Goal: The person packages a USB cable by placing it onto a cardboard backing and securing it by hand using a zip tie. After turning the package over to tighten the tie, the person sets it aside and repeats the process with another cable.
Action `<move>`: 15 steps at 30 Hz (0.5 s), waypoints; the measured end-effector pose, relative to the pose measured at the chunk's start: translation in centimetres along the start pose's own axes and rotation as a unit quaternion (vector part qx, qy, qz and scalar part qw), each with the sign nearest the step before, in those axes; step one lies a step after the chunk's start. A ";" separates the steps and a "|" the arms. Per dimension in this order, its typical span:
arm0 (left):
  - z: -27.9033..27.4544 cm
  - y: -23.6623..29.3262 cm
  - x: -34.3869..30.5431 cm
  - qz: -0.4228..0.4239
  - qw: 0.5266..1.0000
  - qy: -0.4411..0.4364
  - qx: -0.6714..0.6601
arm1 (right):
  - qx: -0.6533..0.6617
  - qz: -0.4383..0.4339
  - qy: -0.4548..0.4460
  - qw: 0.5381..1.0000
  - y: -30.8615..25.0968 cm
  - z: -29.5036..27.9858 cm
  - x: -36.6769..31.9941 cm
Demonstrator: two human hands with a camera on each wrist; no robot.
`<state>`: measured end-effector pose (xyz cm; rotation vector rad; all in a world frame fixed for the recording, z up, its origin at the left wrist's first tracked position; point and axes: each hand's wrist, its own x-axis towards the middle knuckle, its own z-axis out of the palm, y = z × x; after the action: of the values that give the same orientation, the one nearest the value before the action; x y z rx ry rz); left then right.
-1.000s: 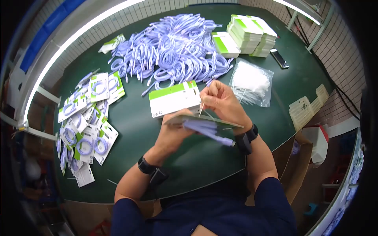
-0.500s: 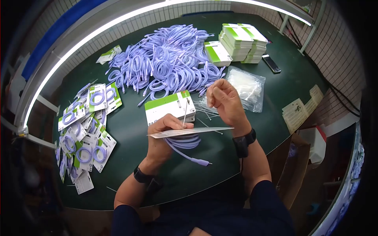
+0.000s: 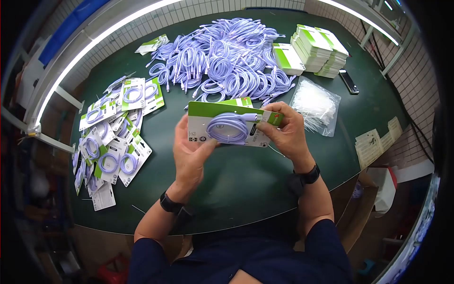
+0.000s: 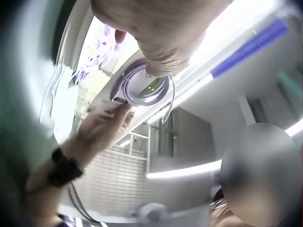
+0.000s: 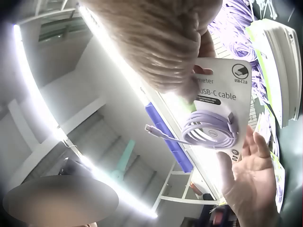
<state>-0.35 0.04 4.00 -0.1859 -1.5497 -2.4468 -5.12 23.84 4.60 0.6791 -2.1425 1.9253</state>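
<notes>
Your left hand (image 3: 189, 158) held the left end of the card (image 3: 198, 122), with its thumb against the lower edge in front and its fingers mostly hidden behind; the gap between thumb and fingers was little more than the card's thickness. Your right hand (image 3: 291, 135) pinched the other end, thumb flat on the printed front and fingers bent round the back.

Between your hands, in the middle of the frame, the card stood tilted up above the table (image 3: 236, 199), its green band along the top. A lilac cable (image 3: 228, 125) lay coiled on its front, one plug pointing to your right thumb. From the right wrist you could read "USB-C cable" on the card, and the cable's other end stuck out past the edge.

Just behind the card, partly covered by it, was a green and white stack (image 3: 241, 101). A heap of loose cables (image 3: 222, 57) spread across the top centre, and a pile of finished packs (image 3: 111, 142) filled the left side. Toward the upper right you had tall bundles of cards (image 3: 318, 49), a clear bag of white ties (image 3: 313, 102) and a phone (image 3: 349, 81).
</notes>
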 end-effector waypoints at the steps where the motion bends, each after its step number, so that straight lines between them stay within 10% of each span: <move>1: -0.2 0.6 0.1 -0.001 1.000 0.001 0.000 | 0.007 0.023 -0.005 1.000 -0.1 -0.1 0.0; 4: -2.0 3.1 1.2 0.348 0.806 -0.019 0.478 | -0.008 0.048 -0.046 0.998 -0.1 -0.1 0.2; 8: -2.6 5.7 1.5 0.279 0.716 -0.218 0.602 | -0.070 0.054 -0.151 0.985 0.1 0.5 -0.1; 15: -5.0 1.8 0.7 0.041 0.841 -0.248 0.479 | -0.171 0.070 -0.225 0.957 0.0 1.6 0.1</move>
<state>-0.47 -5.33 3.61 -0.6932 -2.6873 -1.3214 -4.99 22.29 4.44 0.9872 -2.7759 1.4960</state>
